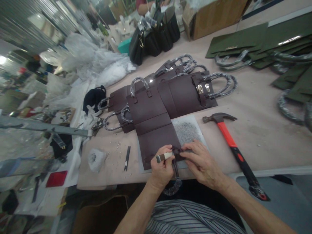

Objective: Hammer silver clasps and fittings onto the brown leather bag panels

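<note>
Leather strap (179, 155) partly under right hand (202, 164), left hand (161, 172) gripping tool (164, 157)

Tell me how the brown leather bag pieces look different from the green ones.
The dark brown leather bag panels are brown, while the olive-green panels are green. The brown panels lie spread out in the middle, while the green panels are piled off to the right. Both lie flat with curved, shiny handles.

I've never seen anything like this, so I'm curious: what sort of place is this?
Probably a small handbag workshop: dark brown leather bag panels with handles lie on a long worktable, a red-handled hammer lies beside them, and black handbags stand further along.
</note>
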A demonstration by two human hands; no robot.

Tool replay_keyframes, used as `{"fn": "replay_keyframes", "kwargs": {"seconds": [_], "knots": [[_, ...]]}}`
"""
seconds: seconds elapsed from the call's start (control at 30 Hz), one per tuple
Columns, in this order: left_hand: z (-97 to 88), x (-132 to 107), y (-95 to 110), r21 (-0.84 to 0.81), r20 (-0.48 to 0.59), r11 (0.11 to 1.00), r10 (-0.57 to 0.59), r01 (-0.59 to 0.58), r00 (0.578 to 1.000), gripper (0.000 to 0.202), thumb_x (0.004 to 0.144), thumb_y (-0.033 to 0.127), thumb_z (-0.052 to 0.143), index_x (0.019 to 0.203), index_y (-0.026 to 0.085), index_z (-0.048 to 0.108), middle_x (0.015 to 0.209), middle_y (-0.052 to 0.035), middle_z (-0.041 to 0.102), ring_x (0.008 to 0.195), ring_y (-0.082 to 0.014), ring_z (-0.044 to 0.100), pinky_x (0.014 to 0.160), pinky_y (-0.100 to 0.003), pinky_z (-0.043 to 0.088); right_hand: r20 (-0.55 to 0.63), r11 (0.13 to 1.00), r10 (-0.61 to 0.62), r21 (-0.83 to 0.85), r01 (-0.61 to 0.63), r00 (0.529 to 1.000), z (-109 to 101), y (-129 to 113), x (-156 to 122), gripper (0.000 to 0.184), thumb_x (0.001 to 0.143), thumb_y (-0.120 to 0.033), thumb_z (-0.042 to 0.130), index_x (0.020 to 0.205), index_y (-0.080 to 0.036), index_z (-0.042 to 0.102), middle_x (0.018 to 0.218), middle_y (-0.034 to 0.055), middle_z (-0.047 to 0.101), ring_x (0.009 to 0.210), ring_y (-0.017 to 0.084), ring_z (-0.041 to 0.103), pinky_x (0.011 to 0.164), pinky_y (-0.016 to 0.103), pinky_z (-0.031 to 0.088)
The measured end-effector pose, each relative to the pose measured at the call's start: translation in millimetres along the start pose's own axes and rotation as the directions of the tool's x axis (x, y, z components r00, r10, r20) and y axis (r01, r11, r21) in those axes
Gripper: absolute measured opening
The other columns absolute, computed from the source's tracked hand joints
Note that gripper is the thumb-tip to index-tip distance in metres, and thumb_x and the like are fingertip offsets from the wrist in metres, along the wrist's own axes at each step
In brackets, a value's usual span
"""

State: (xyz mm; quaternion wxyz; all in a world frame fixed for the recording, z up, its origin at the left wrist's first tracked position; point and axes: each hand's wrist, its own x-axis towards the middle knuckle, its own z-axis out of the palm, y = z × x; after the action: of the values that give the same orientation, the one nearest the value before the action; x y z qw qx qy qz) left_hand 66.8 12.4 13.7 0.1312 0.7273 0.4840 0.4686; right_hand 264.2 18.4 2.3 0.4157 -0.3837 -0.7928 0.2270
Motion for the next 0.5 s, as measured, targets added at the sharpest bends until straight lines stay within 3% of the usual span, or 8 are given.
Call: {"fn": "replay_keyframes", "kwargs": {"seconds": [0.13,0.27,0.33,0.4,0.5], "knots": [[0.2,4,-1,-0.016,0.031,1.000,0.005,-0.004,1.000,0.014,0.091,0.009,0.058,0.100,0.019,0.063,0.102,-0.0087,0.074,0.100,-0.0216,0.074,0.090,-0.038,0.062,-0.159,0.996,0.092,0.019,-0.090,0.983,-12,-3,0,0.027,0.093,-0.012,0.053,0.115,-0.023,0.064,0.118,0.0095,0.064,0.114,0.024,0.061,0.101,0.044,0.051],[1.3,6,-1,-0.042,0.050,0.999,-0.024,0.026,0.998,0.013,0.090,0.009,0.058,0.098,0.019,0.062,0.102,-0.0088,0.073,0.100,-0.0215,0.074,0.090,-0.038,0.062,-0.283,0.951,0.154,-0.217,-0.220,0.947,-37,6,-2,0.022,0.094,-0.018,0.054,0.112,-0.021,0.066,0.116,0.0120,0.063,0.110,0.028,0.062,0.097,0.044,0.051],[2.2,6,-1,-0.057,0.056,0.997,-0.039,0.042,0.998,0.013,0.090,0.009,0.058,0.097,0.018,0.062,0.102,-0.0089,0.073,0.101,-0.0212,0.073,0.091,-0.037,0.061,-0.288,0.867,0.189,-0.401,-0.297,0.939,-50,17,-9,0.024,0.093,-0.023,0.052,0.111,-0.017,0.066,0.114,0.0155,0.063,0.107,0.032,0.061,0.095,0.048,0.050],[3.1,6,-2,-0.071,0.070,0.996,-0.054,0.059,0.996,0.014,0.089,0.008,0.057,0.097,0.018,0.062,0.103,-0.0088,0.073,0.102,-0.0206,0.072,0.093,-0.035,0.061,-0.235,0.726,0.317,-0.564,-0.395,0.919,-61,28,-18,0.032,0.091,-0.030,0.051,0.115,-0.014,0.065,0.110,0.0187,0.062,0.098,0.035,0.061,0.087,0.050,0.051],[3.8,6,-5,-0.110,0.109,0.993,-0.039,0.051,0.993,0.017,0.088,0.008,0.057,0.100,0.019,0.063,0.105,-0.0085,0.073,0.104,-0.0201,0.072,0.094,-0.034,0.060,-0.184,0.515,0.589,-0.665,-0.541,0.787,-74,40,-27,0.044,0.092,-0.040,0.047,0.122,-0.011,0.061,0.102,0.0195,0.062,0.083,0.033,0.060,0.073,0.046,0.049]]}}
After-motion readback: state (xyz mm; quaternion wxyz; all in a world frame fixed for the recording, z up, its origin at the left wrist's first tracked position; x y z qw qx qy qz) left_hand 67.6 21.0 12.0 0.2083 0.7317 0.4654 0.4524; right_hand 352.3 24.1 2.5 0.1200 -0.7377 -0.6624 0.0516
